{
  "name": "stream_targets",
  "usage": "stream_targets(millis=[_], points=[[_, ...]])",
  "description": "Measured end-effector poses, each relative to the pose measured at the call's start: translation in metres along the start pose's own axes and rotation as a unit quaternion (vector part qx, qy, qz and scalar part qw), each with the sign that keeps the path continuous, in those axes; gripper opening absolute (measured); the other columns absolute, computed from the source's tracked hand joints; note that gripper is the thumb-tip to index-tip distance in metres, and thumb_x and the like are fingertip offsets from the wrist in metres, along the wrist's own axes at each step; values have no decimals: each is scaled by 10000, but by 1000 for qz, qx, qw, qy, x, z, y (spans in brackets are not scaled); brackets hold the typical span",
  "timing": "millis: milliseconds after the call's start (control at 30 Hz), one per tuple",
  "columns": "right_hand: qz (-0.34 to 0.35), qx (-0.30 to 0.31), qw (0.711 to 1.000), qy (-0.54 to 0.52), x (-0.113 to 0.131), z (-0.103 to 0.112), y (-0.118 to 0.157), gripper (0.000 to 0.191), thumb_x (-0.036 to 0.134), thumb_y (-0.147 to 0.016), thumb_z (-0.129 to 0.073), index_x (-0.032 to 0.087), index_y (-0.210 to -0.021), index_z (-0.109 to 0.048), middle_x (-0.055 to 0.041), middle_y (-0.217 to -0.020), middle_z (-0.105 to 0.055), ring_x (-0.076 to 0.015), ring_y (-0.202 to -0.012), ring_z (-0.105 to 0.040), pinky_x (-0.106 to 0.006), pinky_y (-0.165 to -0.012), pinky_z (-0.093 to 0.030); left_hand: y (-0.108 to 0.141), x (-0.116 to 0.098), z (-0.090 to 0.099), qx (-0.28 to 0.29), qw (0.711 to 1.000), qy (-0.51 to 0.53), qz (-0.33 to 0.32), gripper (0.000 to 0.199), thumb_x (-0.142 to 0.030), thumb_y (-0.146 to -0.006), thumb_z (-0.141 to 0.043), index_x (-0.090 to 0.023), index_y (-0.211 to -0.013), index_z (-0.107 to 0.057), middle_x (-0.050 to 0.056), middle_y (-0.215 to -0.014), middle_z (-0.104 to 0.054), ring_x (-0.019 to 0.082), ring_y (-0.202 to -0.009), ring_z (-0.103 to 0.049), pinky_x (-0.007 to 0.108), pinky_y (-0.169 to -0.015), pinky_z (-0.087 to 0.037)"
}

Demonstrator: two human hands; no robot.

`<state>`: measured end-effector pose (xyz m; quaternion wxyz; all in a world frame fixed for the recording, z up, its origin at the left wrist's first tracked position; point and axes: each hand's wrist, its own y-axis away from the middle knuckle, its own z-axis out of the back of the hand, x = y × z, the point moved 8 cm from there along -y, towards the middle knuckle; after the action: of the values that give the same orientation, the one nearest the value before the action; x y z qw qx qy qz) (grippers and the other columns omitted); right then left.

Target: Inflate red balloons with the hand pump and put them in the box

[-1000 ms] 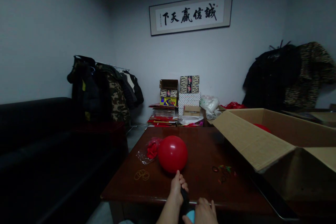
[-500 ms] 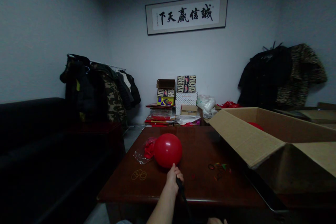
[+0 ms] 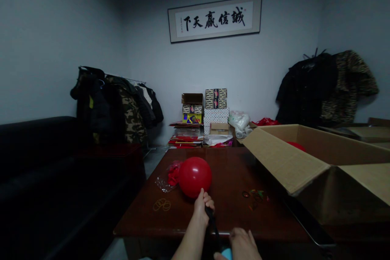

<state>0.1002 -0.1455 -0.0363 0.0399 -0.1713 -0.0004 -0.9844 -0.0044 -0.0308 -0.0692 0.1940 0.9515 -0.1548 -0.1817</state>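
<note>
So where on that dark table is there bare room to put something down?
Free: the far table beyond the red balloon, and between balloon and coloured bands. Crowded: the cardboard box fills the right; plastic bag and rubber bands dot the left.

The room I am sitting in is showing dim and bluish, with the whole frame underexposed. Soft light is falling from above onto the far wall, so the framed calligraphy (image 3: pixel 215 19) at 12 o'clock is reading clearly. The sofa (image 3: pixel 45 178) at 8 o'clock is sinking into near-black, losing all detail. A small highlight is glinting on the red balloon (image 3: pixel 195 176), and the table (image 3: pixel 231 211) is giving off a dull sheen along its near edge. My left hand (image 3: pixel 202 207) and right hand (image 3: pixel 243 245) at 6 o'clock are looking soft and slightly blurred. The wide lens is stretching the cardboard box (image 3: pixel 323 170) at 4 o'clock and bending the walls toward the corners.
</note>
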Motion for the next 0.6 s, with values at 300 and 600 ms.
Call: stream_targets(millis=[300, 600], points=[[-5, -16, 1000, -3, 18, 2, -24, 579, 517, -794, -487, 82, -1150, -627, -204, -1225, -594, -333, -1222, -480, -540, -1100, -211, 6, 14, 17, -24, 991, -108, -77, 357, -451, -840, -601, -204, -646, -430, -71, -436, -362, 79, -329, -348, 211, -355, -273], [-15, 15, 999, 39, -4, -43, -8, 593, 487, -780, -542, 45, -1165, -635, -216, -1258, -592, -354, -1231, -493, -515, -1087, -291, -12, 13, 26, -28, 993, -106, -40, 363, -395, -887, -544, -199, -626, -386, -94, -437, -299, 53, -318, -288, 174, -370, -210]])
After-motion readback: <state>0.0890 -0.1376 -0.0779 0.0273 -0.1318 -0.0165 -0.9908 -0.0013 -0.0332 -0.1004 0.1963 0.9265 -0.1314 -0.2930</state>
